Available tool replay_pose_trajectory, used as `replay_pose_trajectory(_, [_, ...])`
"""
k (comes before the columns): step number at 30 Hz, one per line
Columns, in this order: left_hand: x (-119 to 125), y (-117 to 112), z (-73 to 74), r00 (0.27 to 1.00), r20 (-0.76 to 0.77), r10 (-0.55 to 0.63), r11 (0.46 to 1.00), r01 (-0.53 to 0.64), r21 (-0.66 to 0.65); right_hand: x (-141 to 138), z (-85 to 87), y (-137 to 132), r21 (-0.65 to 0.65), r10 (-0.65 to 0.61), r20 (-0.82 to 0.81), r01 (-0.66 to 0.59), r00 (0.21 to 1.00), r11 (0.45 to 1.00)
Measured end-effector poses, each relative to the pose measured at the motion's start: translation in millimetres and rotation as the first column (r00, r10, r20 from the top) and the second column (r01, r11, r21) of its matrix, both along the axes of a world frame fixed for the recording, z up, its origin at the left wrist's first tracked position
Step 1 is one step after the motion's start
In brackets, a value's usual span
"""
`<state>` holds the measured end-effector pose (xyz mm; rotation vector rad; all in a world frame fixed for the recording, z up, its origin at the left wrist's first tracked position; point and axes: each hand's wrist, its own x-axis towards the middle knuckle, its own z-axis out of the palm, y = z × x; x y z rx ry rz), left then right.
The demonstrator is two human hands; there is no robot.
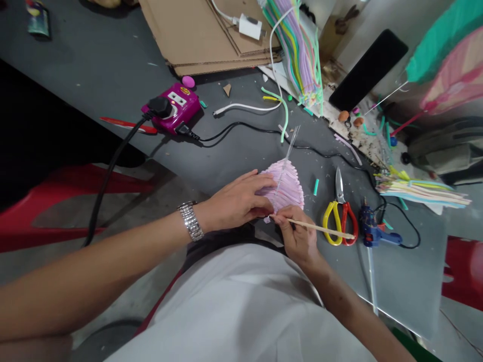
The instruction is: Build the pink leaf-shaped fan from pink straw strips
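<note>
A grey tabletop [407, 281] is seen running diagonally across the view, with a red plastic chair [75, 201] standing beside it on a concrete floor [143, 196]. Stacked cardboard sheets [211, 35] are laid at the far edge, next to a tall bundle of coloured drinking straws [298, 55]. A magenta power strip [173, 108] is placed near the cardboard, with a black cable [109, 181] dropping over the table edge. To the right of the hands, a pair of scissors [339, 221] with yellow and red handles is laid just beside a blue glue gun [373, 226], and a stack of flattened straws [422, 193] is spread further right. The pink straw piece [287, 188], fan-shaped and ridged, is held above the tabletop near its edge, between the two hands, with thin pale strands rising from it. Its left side is covered and grasped by the left hand [236, 198], on whose wrist a silver wristwatch [191, 221] is worn. A clenched grip on the wooden stick [320, 229] is formed by the right hand [296, 236], and the stick's tip is brought against the piece's lower edge. A short green straw offcut [316, 187] is lying just beyond the piece.
</note>
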<state>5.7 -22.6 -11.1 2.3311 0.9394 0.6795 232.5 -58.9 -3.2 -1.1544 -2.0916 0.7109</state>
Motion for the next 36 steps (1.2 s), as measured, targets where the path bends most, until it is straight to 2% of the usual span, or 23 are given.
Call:
replay_pose_trajectory(6, [0,1,4.5,1.000,-0.015,-0.004,1.000,0.004,-0.018,-2,1.2,8,-0.026,0.011,-0.001,-0.011,1.000,1.000])
replay_pose_trajectory(15, [0,1,0.5,1.000,-0.026,-0.008,1.000,0.008,0.004,-8,6.3,17,-0.026,0.065,0.019,-0.064,0.998,0.998])
replay_pose_trajectory(24, [0,1,1.3,0.998,-0.063,-0.018,1.000,0.019,0.013,-14,13.0,20,0.091,0.140,0.090,-0.148,0.986,0.985])
replay_pose_trajectory(29, [0,2,2.5,0.999,-0.048,-0.025,1.000,0.026,0.010,-15,16.9,21,0.108,0.202,0.155,-0.220,0.967,0.970])
replay_pose_trajectory(36, [-3,2,0.0,0.999,0.045,-0.010,1.000,0.010,-0.010,-13,5.9,23,0.173,0.182,0.090,-0.195,0.979,0.965])
